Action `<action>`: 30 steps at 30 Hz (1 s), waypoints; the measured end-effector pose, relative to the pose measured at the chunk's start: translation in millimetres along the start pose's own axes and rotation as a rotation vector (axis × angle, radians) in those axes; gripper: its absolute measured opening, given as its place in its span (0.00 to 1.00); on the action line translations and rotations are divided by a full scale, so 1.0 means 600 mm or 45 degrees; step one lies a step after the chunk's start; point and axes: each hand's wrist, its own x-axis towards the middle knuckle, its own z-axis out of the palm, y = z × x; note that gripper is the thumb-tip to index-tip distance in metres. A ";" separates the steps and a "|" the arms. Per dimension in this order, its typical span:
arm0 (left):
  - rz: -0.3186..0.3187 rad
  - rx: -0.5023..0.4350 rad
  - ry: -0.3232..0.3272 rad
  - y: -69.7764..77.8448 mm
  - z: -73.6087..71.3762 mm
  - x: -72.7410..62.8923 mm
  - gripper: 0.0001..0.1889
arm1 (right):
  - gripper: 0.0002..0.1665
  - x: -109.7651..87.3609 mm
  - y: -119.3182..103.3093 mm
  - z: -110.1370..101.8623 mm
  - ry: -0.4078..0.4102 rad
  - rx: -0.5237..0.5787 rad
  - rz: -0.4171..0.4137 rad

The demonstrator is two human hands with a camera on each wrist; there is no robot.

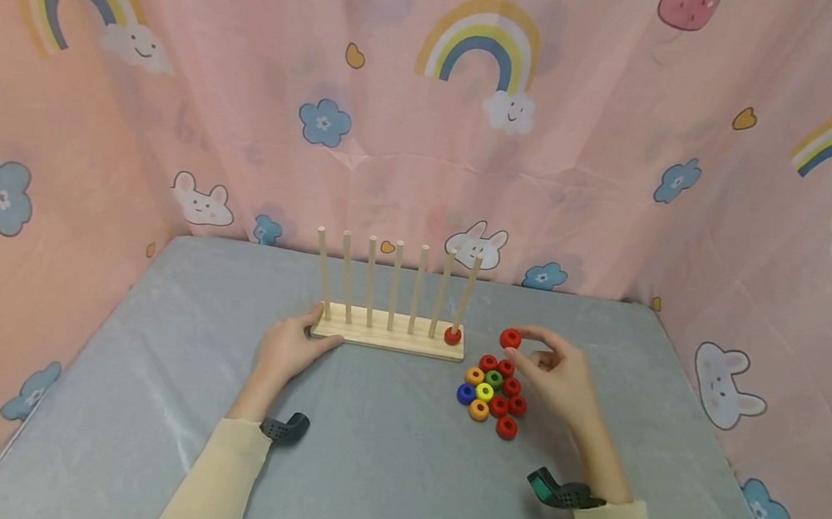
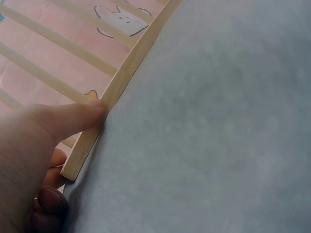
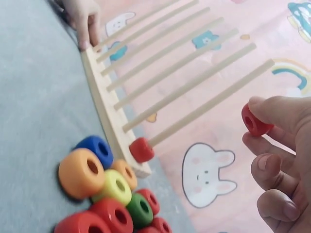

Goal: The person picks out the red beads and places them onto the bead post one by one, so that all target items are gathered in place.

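A wooden peg rack with several upright pegs stands on the table. One red bead sits at the foot of its rightmost peg. My left hand grips the left end of the base, thumb along the front edge and fingers behind. Raised over the bead pile, my right hand pinches a red bead between thumb and index finger, its hole showing in the right wrist view. Below that hand lie loose beads: several red ones, a green bead, a yellow bead, a blue bead and orange beads.
A grey cloth covers the table. Behind it and at both sides hangs a pink curtain printed with rainbows, rabbits and flowers. Each wrist wears a dark strap mount, the right one with a green patch.
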 end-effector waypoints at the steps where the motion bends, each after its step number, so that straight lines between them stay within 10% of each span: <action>1: -0.003 -0.004 0.001 0.000 0.000 0.000 0.45 | 0.22 0.002 -0.001 0.002 0.005 0.012 -0.012; 30: 0.004 -0.020 0.015 -0.002 0.002 0.000 0.44 | 0.24 0.031 -0.131 0.042 0.200 0.242 -0.152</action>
